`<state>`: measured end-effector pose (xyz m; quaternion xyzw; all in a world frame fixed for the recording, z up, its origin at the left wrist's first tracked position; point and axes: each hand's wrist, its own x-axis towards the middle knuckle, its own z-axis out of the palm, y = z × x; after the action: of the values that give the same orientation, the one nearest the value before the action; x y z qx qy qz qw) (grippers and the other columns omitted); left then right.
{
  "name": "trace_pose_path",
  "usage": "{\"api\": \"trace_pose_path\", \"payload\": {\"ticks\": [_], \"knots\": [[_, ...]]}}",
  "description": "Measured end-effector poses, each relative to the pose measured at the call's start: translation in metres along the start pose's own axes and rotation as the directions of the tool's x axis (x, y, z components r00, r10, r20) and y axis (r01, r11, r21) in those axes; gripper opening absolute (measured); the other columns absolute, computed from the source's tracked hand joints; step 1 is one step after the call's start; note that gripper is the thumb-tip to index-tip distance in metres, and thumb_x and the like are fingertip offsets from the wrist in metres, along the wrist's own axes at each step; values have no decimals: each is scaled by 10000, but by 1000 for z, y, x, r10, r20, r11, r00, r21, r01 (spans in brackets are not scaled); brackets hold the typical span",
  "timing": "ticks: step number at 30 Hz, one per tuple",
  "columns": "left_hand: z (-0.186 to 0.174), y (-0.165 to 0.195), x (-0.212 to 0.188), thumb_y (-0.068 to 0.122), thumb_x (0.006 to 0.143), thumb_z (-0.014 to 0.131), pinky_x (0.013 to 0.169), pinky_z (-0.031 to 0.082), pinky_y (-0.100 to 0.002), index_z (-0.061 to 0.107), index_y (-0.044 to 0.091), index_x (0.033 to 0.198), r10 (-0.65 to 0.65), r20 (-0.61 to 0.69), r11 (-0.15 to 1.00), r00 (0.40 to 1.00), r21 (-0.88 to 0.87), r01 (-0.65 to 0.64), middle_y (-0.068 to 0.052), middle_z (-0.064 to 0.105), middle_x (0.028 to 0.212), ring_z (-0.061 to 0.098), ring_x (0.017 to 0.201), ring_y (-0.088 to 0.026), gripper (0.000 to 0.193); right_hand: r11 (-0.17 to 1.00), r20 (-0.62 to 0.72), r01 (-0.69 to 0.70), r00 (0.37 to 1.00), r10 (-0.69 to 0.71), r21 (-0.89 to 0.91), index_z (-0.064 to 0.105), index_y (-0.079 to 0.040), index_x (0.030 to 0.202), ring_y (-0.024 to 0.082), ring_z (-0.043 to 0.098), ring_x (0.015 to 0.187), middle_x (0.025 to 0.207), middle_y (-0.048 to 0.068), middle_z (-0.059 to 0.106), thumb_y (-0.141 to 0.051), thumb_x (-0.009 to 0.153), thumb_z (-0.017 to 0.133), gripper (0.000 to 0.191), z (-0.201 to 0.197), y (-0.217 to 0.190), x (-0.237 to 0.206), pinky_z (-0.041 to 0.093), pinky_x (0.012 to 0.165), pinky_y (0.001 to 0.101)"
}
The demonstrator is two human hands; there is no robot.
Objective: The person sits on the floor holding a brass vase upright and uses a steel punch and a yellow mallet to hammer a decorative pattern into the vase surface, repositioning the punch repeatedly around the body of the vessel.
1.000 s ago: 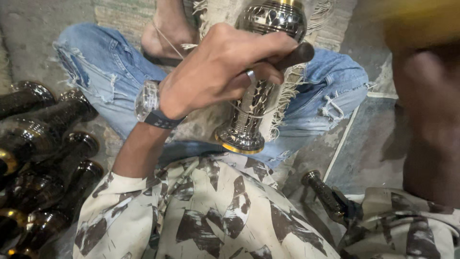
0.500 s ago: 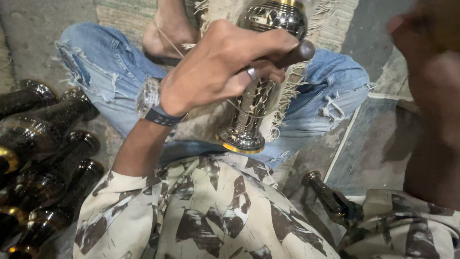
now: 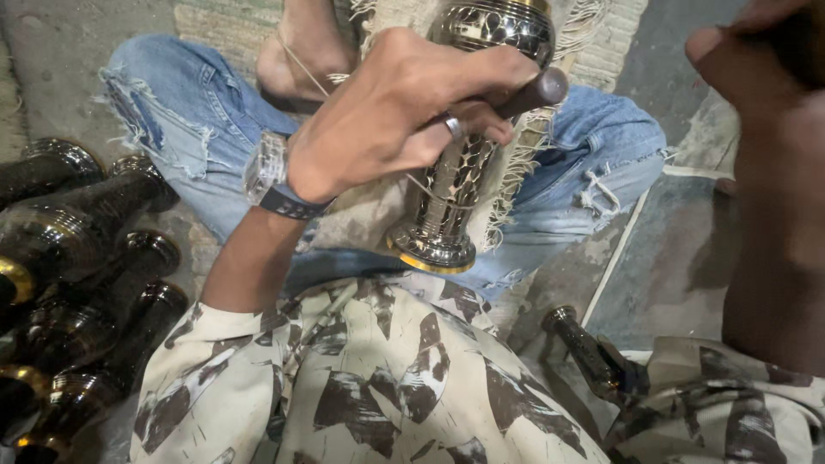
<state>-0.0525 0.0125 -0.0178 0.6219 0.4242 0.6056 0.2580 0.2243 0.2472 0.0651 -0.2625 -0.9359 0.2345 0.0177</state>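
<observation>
A silver engraved metal vase with a gold-rimmed foot lies tilted across my lap on a fringed cloth. My left hand, wearing a wristwatch and a ring, is closed around a dark round tool handle and presses it against the vase's neck. My right hand is raised at the top right, close to the camera and blurred, its fingers curled. Whether it holds anything is not clear.
Several dark bottle-shaped metal vases lie piled on the floor at the left. Another dark one lies at the lower right by my sleeve. My legs in torn blue jeans and a bare foot rest on the concrete floor.
My right hand has come further into view at the top right. The left hand and the vase have hardly moved.
</observation>
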Motion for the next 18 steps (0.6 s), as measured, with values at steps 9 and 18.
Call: {"api": "trace_pose_path", "payload": {"ticks": [9,18], "knots": [[-2,-1,2,-47,860,546,872,615,-327,583,9,1275,-34,38,998,999,60,32,-112,758,1023,783,953,-250,420,1000,18,30,999,-30,5,593,-3,1298,206,660,1007,1155,102,655,56,1045,615,261,-4,-5,2,524,882,316],[-7,3,5,-32,801,653,864,569,-411,604,-12,1289,56,61,980,997,188,-67,-175,750,1027,734,929,-352,491,999,9,33,999,-33,-6,579,0,1283,197,647,1009,1151,98,639,71,1045,607,250,0,-7,2,514,885,304]]}}
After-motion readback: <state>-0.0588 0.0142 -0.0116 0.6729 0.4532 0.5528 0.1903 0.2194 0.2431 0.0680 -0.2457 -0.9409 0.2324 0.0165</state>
